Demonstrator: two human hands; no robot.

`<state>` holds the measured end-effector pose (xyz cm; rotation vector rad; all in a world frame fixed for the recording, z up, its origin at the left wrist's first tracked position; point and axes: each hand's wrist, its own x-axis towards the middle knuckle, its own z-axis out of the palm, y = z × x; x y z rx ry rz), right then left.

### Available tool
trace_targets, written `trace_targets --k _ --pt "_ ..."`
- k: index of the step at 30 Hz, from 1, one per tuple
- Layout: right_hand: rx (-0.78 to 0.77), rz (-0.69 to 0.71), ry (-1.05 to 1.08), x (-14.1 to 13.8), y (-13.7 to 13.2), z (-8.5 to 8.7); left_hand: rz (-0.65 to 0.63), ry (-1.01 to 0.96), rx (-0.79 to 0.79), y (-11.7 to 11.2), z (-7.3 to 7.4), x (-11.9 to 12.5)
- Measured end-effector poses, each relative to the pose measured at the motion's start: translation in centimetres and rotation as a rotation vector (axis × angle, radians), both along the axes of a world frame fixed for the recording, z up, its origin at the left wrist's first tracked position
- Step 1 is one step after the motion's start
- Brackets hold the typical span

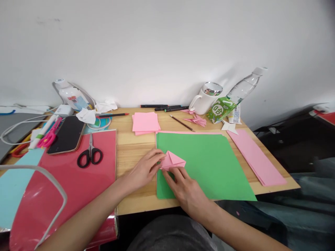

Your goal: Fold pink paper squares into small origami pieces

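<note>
A small folded pink paper lies on the left part of a green sheet on the wooden desk. My left hand reaches in from the left, its fingertips pinching the fold's left edge. From below, my right hand presses its fingers down on the fold's near edge. Both hands are closed on the paper.
Black scissors and a phone lie on a red sheet at left. A pink square stack, pens, a white mug, a green carton, a water bottle and pink strips stand behind and right.
</note>
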<state>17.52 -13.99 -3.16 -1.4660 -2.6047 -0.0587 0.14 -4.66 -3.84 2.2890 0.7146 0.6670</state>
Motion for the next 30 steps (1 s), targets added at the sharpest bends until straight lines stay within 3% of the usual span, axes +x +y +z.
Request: trace_targets --k 4,12,18,26,30 --pt "0.01 -0.037 -0.077 -0.4 0.0 0.3 -0.018 0.037 0.006 -0.2 -0.2 -0.1" --pt "0.044 -0.008 -0.13 -0.8 0.9 1.2 -0.086 0.121 -0.019 -0.7 1.3 0.2" --pt "0.013 0.021 -0.136 -0.1 0.3 0.7 -0.054 0.107 0.02 -0.8 0.7 0.0" --pt "-0.044 0.022 0.041 2.4 -0.2 0.2 -0.112 0.099 0.116 -1.0 0.8 0.2" --pt "0.069 -0.024 0.123 3.8 0.9 0.7 -0.082 0.111 0.117 -1.0 0.2 -0.2"
